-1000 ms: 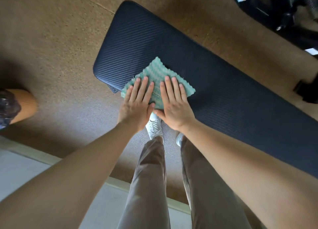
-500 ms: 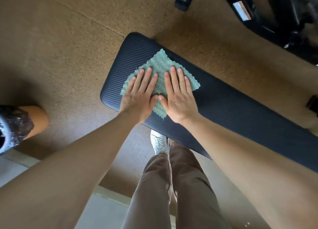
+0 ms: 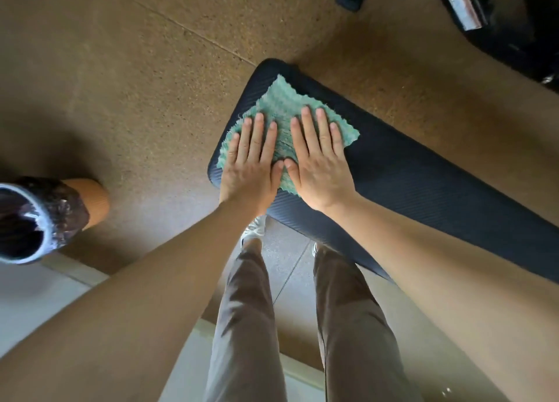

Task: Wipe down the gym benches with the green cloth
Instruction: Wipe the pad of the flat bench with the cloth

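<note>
A dark ribbed gym bench pad (image 3: 423, 177) runs from the middle of the view down to the right. The green cloth (image 3: 284, 105) lies flat on its left end. My left hand (image 3: 252, 162) presses on the cloth's left part with straight fingers. My right hand (image 3: 319, 159) presses flat on its right part, thumb beside the left thumb. Both palms cover much of the cloth; its far corner and right corner show.
The floor around the bench is brown speckled cork (image 3: 145, 69). An orange bin with a dark liner (image 3: 45, 217) stands at the left. Black gym equipment (image 3: 508, 23) fills the top right corner. My legs and white shoes (image 3: 254, 229) are below the bench's near edge.
Both hands slid the cloth from the bench's near edge toward its far side and left end. The view shifted, so the bench end now sits lower and further right.
</note>
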